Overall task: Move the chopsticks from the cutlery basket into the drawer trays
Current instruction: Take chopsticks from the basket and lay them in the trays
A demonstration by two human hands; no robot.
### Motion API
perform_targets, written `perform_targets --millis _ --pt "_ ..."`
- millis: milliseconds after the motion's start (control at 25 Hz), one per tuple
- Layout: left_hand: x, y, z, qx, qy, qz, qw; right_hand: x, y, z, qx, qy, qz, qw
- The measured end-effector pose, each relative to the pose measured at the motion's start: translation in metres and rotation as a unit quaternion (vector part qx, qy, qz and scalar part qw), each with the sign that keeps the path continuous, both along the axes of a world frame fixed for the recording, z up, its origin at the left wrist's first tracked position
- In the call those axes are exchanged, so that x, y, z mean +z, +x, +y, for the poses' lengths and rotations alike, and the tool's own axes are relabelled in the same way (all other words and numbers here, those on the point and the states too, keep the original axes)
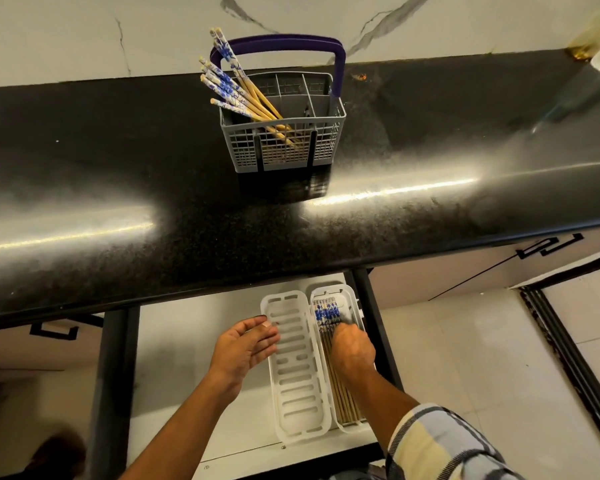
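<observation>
bright glare streaks on glossy countertop point(291, 216), fisheye-curved edges

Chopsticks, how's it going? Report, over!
Left hand open beside empty left tray. Right hand arranging chopsticks in right tray. More wait in cutlery basket. Nothing in the way.

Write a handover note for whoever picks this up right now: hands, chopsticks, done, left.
Left hand: open, fingers straight, at the left edge of the empty left tray.
Right hand: down in the right tray, fingers curled on the chopsticks in the tray.
Done: one batch lies flat in the right tray.
Left: a bundle of chopsticks leans in the cutlery basket on the black countertop; left tray unfilled.
</observation>
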State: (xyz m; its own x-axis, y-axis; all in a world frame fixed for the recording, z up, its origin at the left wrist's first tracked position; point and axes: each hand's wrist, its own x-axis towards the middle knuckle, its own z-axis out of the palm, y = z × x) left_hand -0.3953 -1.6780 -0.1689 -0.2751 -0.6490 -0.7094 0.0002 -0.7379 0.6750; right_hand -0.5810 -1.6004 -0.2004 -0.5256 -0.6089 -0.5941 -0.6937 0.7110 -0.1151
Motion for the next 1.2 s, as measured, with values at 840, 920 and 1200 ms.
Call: perform_targets --millis 840,920,1200 --pt "0.012 -0.003 0.006 0.002 0.012 -0.005 1.0 0.006 -0.001 0.005 0.005 -0.013 -0.023 1.0" --pt "0.018 -0.004 0.005 0.008 0.023 0.009 1.0 0.015 -0.003 0.001 0.005 -0.017 -0.018 1.0" --pt "0.072 -0.01 -0.03 0.051 0.049 0.114 0.991 0.102 -0.042 -0.038 -0.052 -0.153 0.005 0.987"
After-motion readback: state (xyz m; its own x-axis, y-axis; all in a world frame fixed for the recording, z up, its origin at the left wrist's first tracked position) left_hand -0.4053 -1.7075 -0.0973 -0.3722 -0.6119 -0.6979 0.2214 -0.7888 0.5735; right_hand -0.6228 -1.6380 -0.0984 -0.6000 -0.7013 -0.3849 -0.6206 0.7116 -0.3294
